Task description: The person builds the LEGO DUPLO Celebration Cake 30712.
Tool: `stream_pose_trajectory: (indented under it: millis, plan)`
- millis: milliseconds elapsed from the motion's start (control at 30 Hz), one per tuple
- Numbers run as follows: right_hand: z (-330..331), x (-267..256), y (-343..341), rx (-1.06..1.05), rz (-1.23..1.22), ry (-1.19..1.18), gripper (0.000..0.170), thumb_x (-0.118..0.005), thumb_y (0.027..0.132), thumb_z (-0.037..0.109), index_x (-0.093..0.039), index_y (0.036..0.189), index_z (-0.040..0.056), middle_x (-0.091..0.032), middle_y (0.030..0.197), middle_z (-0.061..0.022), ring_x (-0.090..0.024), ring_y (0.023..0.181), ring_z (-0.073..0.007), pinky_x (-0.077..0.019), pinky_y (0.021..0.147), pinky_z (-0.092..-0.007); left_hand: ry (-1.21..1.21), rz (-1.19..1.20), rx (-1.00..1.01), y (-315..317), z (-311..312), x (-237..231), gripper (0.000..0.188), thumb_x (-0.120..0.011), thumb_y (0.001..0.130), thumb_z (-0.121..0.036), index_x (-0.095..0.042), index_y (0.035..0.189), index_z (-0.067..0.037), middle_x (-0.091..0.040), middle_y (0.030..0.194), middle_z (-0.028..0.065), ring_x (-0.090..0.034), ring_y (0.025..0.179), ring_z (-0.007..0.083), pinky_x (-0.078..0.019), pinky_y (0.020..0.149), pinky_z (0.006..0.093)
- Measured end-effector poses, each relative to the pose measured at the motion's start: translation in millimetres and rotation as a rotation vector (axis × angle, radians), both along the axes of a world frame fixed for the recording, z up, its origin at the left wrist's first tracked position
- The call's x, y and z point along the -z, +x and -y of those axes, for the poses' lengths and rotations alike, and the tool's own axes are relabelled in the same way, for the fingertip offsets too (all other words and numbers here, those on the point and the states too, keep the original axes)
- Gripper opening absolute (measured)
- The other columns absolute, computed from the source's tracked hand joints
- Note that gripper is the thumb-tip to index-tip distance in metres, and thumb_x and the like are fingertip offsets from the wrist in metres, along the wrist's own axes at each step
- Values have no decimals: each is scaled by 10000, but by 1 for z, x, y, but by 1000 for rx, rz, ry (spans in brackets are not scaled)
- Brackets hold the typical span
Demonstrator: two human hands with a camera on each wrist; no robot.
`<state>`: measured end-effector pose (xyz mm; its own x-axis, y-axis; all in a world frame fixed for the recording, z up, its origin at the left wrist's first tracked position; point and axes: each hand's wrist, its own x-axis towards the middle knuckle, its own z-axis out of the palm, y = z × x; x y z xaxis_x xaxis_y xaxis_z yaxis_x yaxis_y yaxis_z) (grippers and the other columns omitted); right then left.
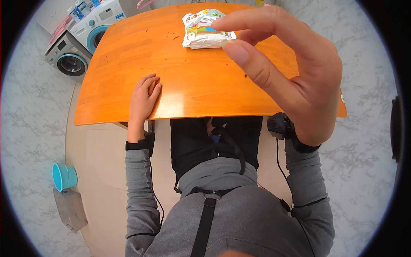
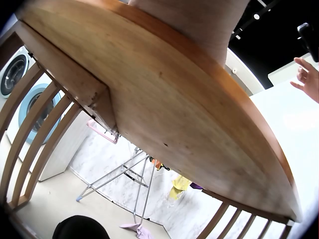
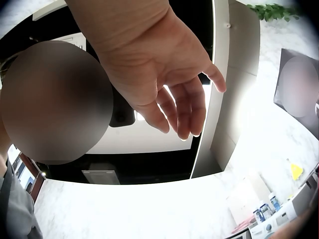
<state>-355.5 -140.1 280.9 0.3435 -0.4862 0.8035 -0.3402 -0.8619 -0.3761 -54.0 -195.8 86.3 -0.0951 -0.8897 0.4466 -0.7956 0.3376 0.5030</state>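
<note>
A white packet with a colourful print [image 1: 203, 32] lies at the far side of the orange wooden table [image 1: 115, 64]. The right hand [image 1: 295, 64] is raised close to the head camera, its thumb and index finger bent with a gap between them, overlapping the packet's right side in the view. In the right wrist view this hand [image 3: 159, 69] holds nothing, fingers loosely bent. The left hand [image 1: 145, 96] rests on the table near its front edge, holding nothing. The left wrist view shows the table's underside [image 2: 164, 114] and part of the left wrist; the left fingers are hidden there.
Two washing machines [image 1: 70, 64] stand beyond the table's left side. A turquoise bucket [image 1: 67, 177] and a grey translucent box [image 1: 70, 210] are on the floor at the left. Slatted wooden chair backs [image 2: 42, 117] and a folding metal rack [image 2: 142, 181] show below the table.
</note>
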Motion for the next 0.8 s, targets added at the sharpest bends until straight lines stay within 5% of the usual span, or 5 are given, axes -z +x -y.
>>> stream_pose_trajectory:
  millis: [400,467,800]
  plan:
    - [14,-2,-4,7,34,1,163,-705,845,199,-699,946,72,-708,803,-36,-685,686,-154,-502,874,-463,27,-29,-12,-3,-1,-5,278,-619,894,-199,-649,1084,2,-615,1206,138,-549,1124,318,-430,965,373]
    - [15,-10,-8,58,-66,-25,171,-696,854,243,-704,956,106,-718,834,-7,-688,687,-148,-439,949,-559,36,-28,-14,-4,-2,-5,280,-621,892,-199,-648,1084,3,-615,1208,136,-547,1127,316,-428,968,374]
    - [24,-5,-6,64,-58,163,174,-689,858,244,-704,965,107,-697,774,-1,-675,670,-146,-459,929,-537,42,-109,-24,-4,2,-9,238,-653,868,-146,-654,1030,28,-642,1147,145,-607,1040,307,-470,908,343]
